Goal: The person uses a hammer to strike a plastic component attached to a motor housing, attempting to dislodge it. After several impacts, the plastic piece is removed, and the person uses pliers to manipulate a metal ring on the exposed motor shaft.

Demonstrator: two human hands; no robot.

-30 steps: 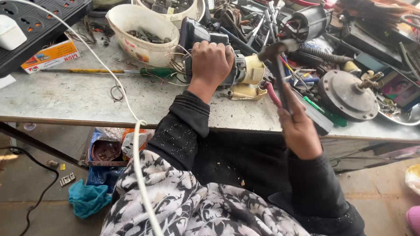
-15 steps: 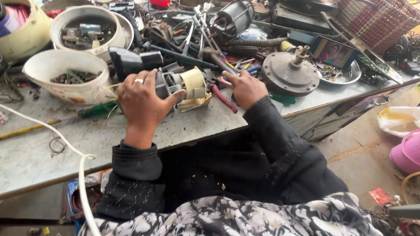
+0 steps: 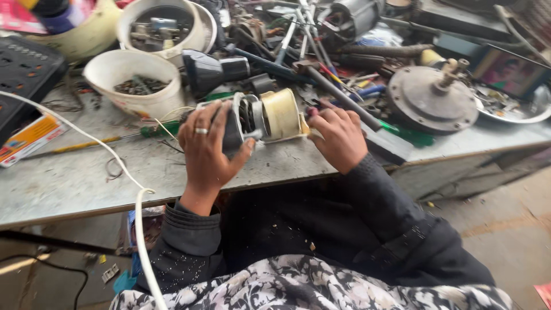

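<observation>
Clutter crowds the grey surface (image 3: 69, 183): a white bowl of small metal bits (image 3: 135, 83) at upper left, a black hand tool (image 3: 215, 70) behind the hands, a round metal disc with a shaft (image 3: 431, 99) at upper right, and a white cable (image 3: 86, 143) trailing across the left. Centre frame, the left hand (image 3: 208, 146) has its grip clamped round a small motor (image 3: 261, 117), dark one end, cream-yellow the other, lying sideways on the surface. The right hand (image 3: 338, 136) curls its fingers against the cream end; whether it truly grips is unclear.

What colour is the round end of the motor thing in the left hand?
Cream-yellow: the round end of the motor, gripped by the left hand, shows best in the head view.
</observation>
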